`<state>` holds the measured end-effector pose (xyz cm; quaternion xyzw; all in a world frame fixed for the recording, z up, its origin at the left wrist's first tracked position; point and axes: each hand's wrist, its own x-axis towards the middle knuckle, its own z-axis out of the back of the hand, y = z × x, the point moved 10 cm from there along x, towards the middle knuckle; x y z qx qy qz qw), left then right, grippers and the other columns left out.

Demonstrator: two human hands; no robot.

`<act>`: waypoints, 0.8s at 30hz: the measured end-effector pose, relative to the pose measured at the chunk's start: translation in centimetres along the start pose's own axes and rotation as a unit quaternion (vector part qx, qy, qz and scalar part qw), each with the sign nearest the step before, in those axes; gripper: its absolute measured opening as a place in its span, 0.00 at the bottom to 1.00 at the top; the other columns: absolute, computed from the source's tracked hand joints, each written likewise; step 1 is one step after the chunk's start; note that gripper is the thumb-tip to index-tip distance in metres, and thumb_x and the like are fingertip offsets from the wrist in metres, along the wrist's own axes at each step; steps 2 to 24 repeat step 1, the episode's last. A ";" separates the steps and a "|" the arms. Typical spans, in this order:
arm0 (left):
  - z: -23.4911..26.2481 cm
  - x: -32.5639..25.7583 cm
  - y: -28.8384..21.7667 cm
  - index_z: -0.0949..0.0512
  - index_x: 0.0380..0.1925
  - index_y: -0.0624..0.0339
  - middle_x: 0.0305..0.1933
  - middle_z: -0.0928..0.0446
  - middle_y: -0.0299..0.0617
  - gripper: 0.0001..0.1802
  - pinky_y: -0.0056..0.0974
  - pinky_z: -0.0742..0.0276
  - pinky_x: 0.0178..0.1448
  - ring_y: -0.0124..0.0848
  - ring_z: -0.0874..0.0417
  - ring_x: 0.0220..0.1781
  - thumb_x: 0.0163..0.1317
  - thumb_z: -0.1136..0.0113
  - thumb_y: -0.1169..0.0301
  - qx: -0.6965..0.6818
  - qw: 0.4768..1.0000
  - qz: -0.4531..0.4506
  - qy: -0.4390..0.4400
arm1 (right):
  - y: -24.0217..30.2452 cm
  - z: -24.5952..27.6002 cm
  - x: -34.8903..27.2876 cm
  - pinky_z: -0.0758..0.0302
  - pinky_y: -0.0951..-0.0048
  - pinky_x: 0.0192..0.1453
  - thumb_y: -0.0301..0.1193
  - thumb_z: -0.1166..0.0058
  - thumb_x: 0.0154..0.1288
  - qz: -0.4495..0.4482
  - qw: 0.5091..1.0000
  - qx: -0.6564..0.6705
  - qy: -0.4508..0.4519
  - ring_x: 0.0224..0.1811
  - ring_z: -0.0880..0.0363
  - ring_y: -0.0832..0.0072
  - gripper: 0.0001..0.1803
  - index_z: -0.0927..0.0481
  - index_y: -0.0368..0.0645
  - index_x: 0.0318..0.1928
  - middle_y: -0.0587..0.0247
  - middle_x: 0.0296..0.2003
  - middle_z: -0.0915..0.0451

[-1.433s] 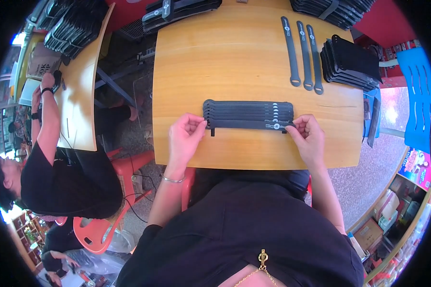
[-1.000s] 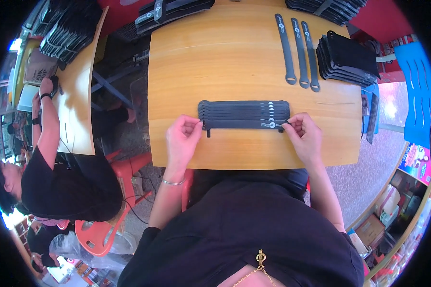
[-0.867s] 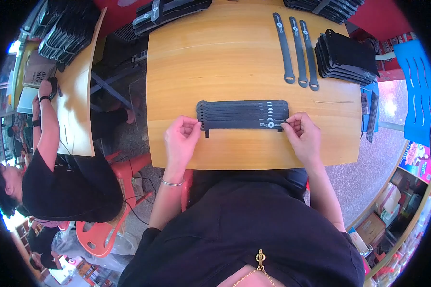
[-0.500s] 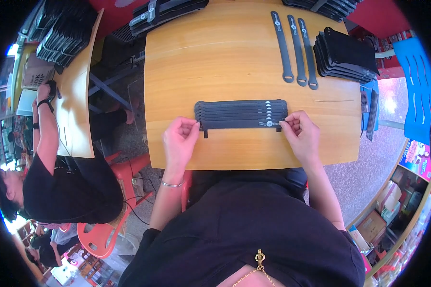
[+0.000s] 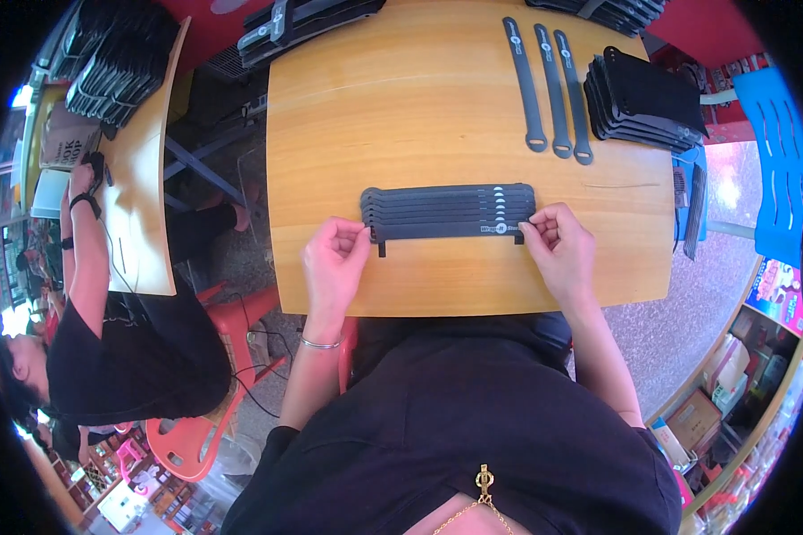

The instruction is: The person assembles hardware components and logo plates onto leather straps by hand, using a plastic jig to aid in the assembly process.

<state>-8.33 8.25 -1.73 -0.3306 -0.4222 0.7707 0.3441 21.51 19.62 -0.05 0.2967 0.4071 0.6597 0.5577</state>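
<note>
A row of overlapping dark grey straps [image 5: 442,214] lies crosswise on the wooden table in front of me, fanned so that each strap's long edge shows. My left hand [image 5: 336,259] pinches the left end of the nearest strap between thumb and forefinger. At its right end, my right hand [image 5: 560,257] has the same strap in a similar pinch. A short black tab [image 5: 382,250] sticks out toward me under the row near my left fingertips, and another shows beside my right fingertips.
Three single straps [image 5: 555,94] lie lengthwise at the far right, beside a stack of black straps [image 5: 649,98]. More strap bundles [image 5: 308,27] sit along the far edge. On the left, a co-worker [image 5: 134,348] sits on an orange chair [image 5: 187,446] at another table [image 5: 143,241].
My hands and the row of straps stay almost where they were. The view has shifted slightly, and the co-worker's head has moved a little.
</note>
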 end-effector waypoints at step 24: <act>0.0 0.0 0.0 0.24 0.28 0.65 0.22 0.22 0.36 0.02 0.24 0.29 0.27 0.18 0.25 0.22 0.55 0.39 0.79 0.002 1.000 -0.002 -0.001 | 0.0 0.0 0.0 0.29 0.83 0.25 0.23 0.38 0.54 0.000 1.000 0.000 0.000 0.20 0.28 0.85 0.08 0.26 0.39 0.31 0.67 0.22 0.23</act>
